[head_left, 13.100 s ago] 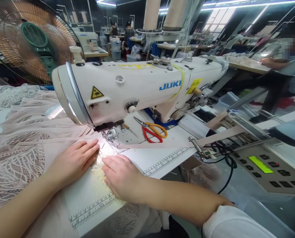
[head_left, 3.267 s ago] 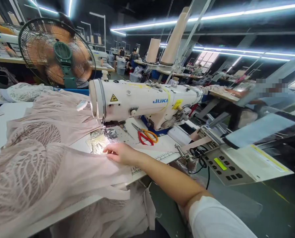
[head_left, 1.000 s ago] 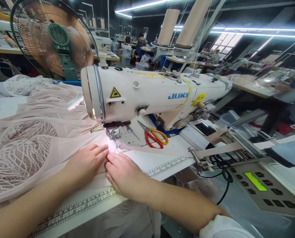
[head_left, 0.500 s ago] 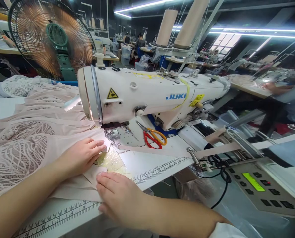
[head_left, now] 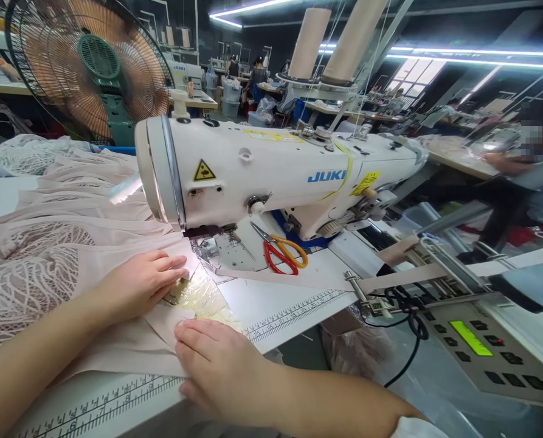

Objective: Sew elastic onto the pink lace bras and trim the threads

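Note:
A pale beige-pink bra piece [head_left: 129, 249] with a lace cup [head_left: 29, 280] lies on the sewing table, its far edge near the needle area of the white sewing machine [head_left: 262, 164]. My left hand [head_left: 141, 283] rests on the fabric just in front of the needle area, fingers stretched out and lying flat. Closer to the table's front edge, my right hand [head_left: 230, 365] has its fingers curled on a fold of the same fabric, thumb underneath. Between both hands shows a shiny yellowish taped patch [head_left: 205, 292] on the table. The needle tip itself is hidden.
Scissors [head_left: 283, 249] with red and orange handles lie beside the machine bed. A beige elastic band [head_left: 399, 277] runs from a feeder on the right, above a control box [head_left: 476, 347]. More lace pieces [head_left: 38, 155] pile up at left, before a large fan [head_left: 100, 58].
The view has shifted slightly. My left hand and the fabric under it sit a little farther left and nearer me; my right hand has hardly moved and keeps its hold.

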`<state>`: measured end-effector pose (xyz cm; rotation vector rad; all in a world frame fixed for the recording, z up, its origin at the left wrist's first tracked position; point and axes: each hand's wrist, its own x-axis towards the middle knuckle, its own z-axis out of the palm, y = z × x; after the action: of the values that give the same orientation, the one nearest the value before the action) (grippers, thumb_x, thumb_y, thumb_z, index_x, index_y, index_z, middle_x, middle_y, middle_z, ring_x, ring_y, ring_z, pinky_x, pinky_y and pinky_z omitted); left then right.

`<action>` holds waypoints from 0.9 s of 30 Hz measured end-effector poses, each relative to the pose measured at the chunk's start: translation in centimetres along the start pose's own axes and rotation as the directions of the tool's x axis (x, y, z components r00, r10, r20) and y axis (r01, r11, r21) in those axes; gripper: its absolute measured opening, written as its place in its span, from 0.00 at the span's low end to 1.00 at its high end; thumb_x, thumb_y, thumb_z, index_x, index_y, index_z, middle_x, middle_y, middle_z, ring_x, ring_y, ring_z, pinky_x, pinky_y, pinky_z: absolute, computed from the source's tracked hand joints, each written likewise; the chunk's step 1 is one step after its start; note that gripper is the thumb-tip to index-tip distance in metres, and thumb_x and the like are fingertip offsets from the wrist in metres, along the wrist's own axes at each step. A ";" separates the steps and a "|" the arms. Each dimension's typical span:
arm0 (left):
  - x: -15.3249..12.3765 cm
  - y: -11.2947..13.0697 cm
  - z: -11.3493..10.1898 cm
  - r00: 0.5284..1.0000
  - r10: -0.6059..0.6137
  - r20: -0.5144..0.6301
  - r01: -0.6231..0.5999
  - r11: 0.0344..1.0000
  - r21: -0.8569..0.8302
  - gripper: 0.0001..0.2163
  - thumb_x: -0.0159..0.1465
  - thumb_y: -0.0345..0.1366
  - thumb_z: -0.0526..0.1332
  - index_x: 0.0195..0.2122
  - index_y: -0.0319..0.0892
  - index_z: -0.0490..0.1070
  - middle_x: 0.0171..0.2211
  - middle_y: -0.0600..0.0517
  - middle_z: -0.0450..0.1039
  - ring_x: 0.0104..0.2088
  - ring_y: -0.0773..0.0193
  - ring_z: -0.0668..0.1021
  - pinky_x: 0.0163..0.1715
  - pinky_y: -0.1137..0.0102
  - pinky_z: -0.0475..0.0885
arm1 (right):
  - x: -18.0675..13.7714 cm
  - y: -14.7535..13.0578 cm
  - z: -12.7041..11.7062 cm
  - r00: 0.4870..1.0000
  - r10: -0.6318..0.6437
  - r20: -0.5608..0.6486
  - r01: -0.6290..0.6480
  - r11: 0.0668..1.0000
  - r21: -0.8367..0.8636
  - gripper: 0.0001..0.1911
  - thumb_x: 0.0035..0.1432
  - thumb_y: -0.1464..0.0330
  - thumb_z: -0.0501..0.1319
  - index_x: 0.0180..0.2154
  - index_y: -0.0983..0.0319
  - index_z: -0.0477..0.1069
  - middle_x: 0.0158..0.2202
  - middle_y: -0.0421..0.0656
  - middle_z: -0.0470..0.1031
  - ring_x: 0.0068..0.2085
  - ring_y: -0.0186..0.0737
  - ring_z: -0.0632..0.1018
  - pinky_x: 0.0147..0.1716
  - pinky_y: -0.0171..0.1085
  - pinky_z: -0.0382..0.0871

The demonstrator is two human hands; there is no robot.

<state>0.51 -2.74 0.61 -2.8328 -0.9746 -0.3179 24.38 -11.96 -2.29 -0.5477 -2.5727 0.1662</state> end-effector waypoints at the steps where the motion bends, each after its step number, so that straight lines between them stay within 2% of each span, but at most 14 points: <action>1: 0.1 -0.2 -0.1 1.000 -0.006 0.011 0.006 1.000 0.005 0.19 0.71 0.35 0.46 0.48 0.45 0.78 0.52 0.47 0.77 0.42 0.56 0.78 0.40 0.63 0.75 | 0.0 0.0 0.0 1.000 0.003 0.004 -0.003 1.000 0.004 0.22 0.65 0.62 0.54 0.51 0.73 0.69 0.56 0.54 0.73 0.58 0.46 0.71 0.63 0.40 0.61; 8: 0.6 -1.6 -0.3 0.995 -0.065 0.069 0.064 0.998 0.027 0.21 0.71 0.39 0.45 0.48 0.46 0.79 0.55 0.46 0.75 0.48 0.52 0.79 0.46 0.59 0.74 | 0.0 0.1 0.1 1.000 0.001 0.014 -0.001 1.000 0.027 0.21 0.65 0.62 0.54 0.51 0.73 0.69 0.56 0.54 0.73 0.59 0.46 0.70 0.64 0.41 0.62; 14: 0.9 -2.0 -0.2 0.985 -0.158 0.076 0.146 0.979 0.139 0.20 0.70 0.42 0.46 0.45 0.48 0.79 0.54 0.44 0.76 0.51 0.46 0.77 0.46 0.52 0.72 | 0.0 0.0 0.3 0.999 0.023 0.026 -0.024 0.998 0.054 0.20 0.64 0.62 0.55 0.51 0.70 0.68 0.56 0.54 0.72 0.58 0.45 0.70 0.62 0.41 0.63; 20: 0.9 -1.1 -0.1 0.977 -0.211 0.042 0.191 0.940 0.283 0.18 0.69 0.36 0.48 0.46 0.41 0.78 0.53 0.37 0.75 0.54 0.40 0.75 0.46 0.47 0.70 | 0.5 0.0 0.3 0.999 0.002 0.033 -0.002 1.000 -0.015 0.18 0.63 0.61 0.58 0.46 0.69 0.70 0.53 0.54 0.73 0.54 0.47 0.72 0.56 0.42 0.68; 23: -0.3 0.0 -0.4 0.962 -0.272 0.030 0.251 0.921 0.298 0.18 0.68 0.35 0.49 0.48 0.42 0.77 0.56 0.37 0.72 0.54 0.38 0.74 0.48 0.44 0.68 | 1.1 0.0 0.2 0.997 -0.035 0.068 0.042 0.995 -0.095 0.10 0.63 0.70 0.55 0.41 0.68 0.71 0.47 0.54 0.76 0.48 0.45 0.74 0.50 0.41 0.72; 25: -2.0 0.8 -1.0 0.941 -0.338 0.030 0.315 0.903 0.291 0.18 0.67 0.35 0.49 0.49 0.42 0.77 0.56 0.38 0.72 0.54 0.37 0.74 0.48 0.43 0.69 | 1.4 -0.1 0.2 0.995 -0.056 0.086 0.068 0.987 -0.147 0.09 0.60 0.76 0.53 0.38 0.68 0.72 0.42 0.53 0.76 0.43 0.44 0.75 0.45 0.41 0.73; 27: -4.5 1.6 -1.8 0.919 -0.390 0.056 0.357 0.886 0.296 0.19 0.68 0.36 0.48 0.50 0.40 0.76 0.56 0.38 0.73 0.54 0.37 0.75 0.48 0.44 0.70 | 1.9 -0.1 0.2 0.992 -0.077 0.096 0.094 0.979 -0.181 0.09 0.57 0.78 0.53 0.35 0.67 0.72 0.38 0.52 0.76 0.38 0.43 0.75 0.40 0.41 0.73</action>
<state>-2.27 -7.00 1.18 -2.4165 -1.4663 -0.0440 22.77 -11.28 -1.59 -0.5052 -2.7092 -0.0815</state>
